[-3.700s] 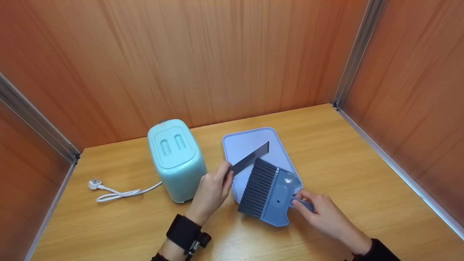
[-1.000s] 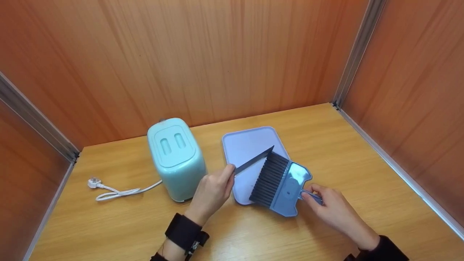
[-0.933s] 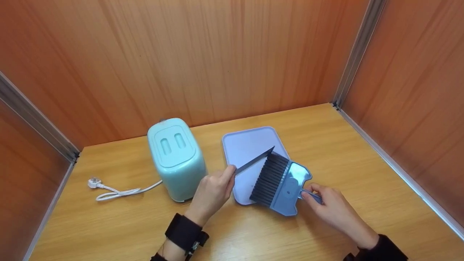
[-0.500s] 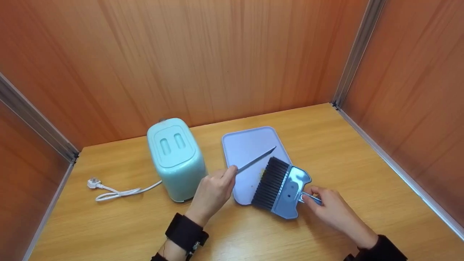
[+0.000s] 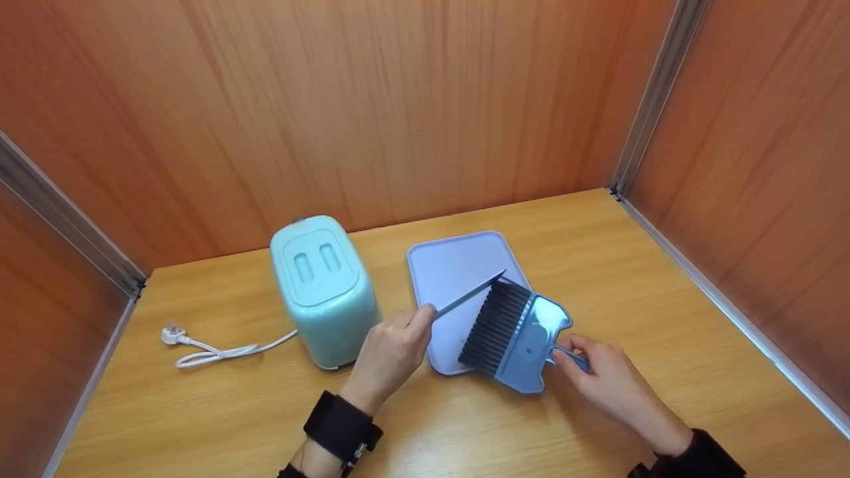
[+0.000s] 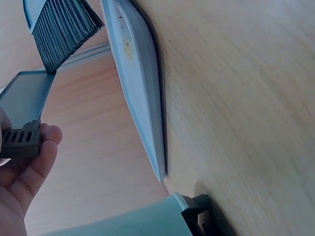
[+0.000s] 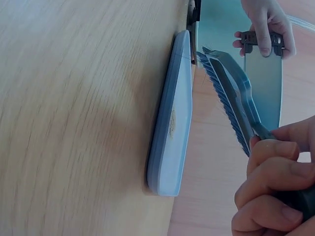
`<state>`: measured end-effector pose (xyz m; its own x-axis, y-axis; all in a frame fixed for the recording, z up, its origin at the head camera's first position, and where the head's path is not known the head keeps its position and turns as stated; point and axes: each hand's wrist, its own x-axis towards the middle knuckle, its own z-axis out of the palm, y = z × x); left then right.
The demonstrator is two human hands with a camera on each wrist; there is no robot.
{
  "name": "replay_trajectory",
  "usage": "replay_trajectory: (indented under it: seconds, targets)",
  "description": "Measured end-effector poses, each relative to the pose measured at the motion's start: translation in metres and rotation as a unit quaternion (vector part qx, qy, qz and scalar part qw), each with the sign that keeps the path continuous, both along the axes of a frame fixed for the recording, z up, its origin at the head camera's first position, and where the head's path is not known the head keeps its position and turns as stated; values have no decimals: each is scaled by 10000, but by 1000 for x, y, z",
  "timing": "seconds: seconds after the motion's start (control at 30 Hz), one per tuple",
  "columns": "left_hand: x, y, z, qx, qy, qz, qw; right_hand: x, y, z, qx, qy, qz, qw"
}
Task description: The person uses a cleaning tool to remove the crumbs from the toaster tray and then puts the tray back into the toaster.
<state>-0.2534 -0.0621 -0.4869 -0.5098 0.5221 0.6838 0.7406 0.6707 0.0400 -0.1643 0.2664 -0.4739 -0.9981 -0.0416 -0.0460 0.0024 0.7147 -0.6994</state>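
Observation:
My left hand (image 5: 392, 352) pinches a toaster crumb tray (image 5: 468, 294) by its dark slotted handle (image 6: 20, 142). The thin metal plate is tilted nearly edge-on in the head view. A blue hand brush (image 5: 524, 348) with dark bristles is gripped at its handle by my right hand (image 5: 614, 382). In the left wrist view the bristle tips reach the crumb tray's far corner. Both tools are held above a lilac serving tray (image 5: 445, 265), on which a small patch of crumbs (image 6: 128, 49) lies. From the head view the bristles hide that patch.
A mint-green toaster (image 5: 325, 285) with two slots in its lid stands left of the serving tray. Its white cord and plug (image 5: 174, 334) lie on the table farther left. Wooden panels (image 5: 398, 119) enclose the table at the back and sides.
Since the first frame, the crumb tray has turned more edge-on and the brush has shifted right. Over the last half second, the brush has risen slightly toward the crumb tray's tip, covering the crumbs.

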Motion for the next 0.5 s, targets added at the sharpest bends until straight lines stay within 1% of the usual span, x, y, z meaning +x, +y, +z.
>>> replay_trajectory:
  seconds: [0.13, 0.27, 0.4, 0.5]
  targets:
    - [0, 0, 1, 17, 93, -13, 10000, -2, 0, -4, 81, 127, 9, 9999]
    - [-1, 0, 0, 26, 202, -17, 9998, -2, 0, -8, 136, 289, 129, 9994]
    - [-2, -1, -1, 30, 142, 0, 9999, 1, 0, -7, 93, 169, 210, 9996]
    - [-3, -1, -2, 31, 79, 42, 10000, 3, -1, -4, 70, 44, 160, 9998]
